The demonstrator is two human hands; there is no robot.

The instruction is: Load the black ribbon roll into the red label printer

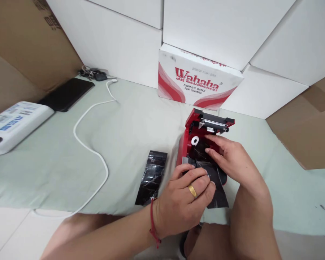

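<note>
Head view: black film (218,193) beneath fingers (196,176) of left hand (184,202).

machine (197,132): red and black | loose film (152,176): glossy black | carton (196,81): white, red waves | cloth (132,115): pale green

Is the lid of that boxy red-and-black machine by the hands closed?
No, the boxy red-and-black machine has its black, red-sided lid tilted up, exposing a small white ring-shaped piece inside.
</note>
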